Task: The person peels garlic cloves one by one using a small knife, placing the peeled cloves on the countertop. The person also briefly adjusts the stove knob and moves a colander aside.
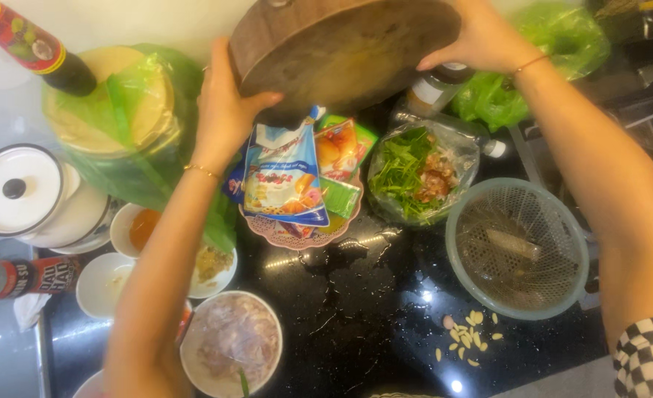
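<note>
Two hands gripped one round wooden chopping board [341, 48] above the worktop's [370, 309] far edge: left hand [227, 110] and right hand [481, 37] clasping opposite rims; one green colander [518, 247] sat nearby.

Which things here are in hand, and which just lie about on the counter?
In hand:
- round wooden chopping board, tilted, held by left hand and right hand

Lying about:
- seasoning packets
- bag of greens
- green colander
- bowl of sliced meat
- white lidded pot
- dark sauce bottle
</note>
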